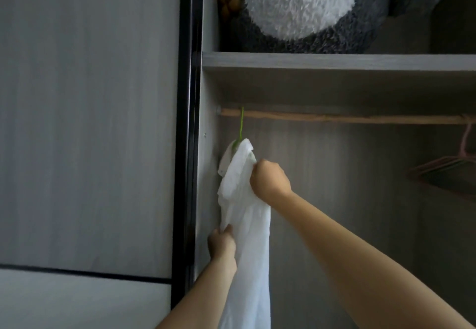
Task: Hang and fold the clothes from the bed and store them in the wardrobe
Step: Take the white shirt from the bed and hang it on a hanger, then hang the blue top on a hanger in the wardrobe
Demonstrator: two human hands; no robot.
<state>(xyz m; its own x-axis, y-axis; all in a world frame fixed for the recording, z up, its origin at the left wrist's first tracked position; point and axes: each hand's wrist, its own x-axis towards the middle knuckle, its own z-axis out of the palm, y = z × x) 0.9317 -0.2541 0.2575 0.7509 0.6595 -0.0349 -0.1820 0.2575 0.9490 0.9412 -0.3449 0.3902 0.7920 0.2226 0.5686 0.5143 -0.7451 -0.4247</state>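
A white collared shirt [247, 238] hangs on a green hanger [241, 126] whose hook sits over the wooden rail [334, 118] at the far left of the open wardrobe. My right hand [269, 180] is closed on the shirt's shoulder just below the collar. Lower down, my left hand [222, 243] pinches the shirt's left edge against the wardrobe's side wall [207, 174]. Most of the hanger is hidden inside the shirt.
A shelf [334, 61] above the rail carries a big grey and white plush toy [322, 6]. Pink empty hangers [450, 169] hang at the right end of the rail. The grey sliding door [90, 122] with a black frame fills the left.
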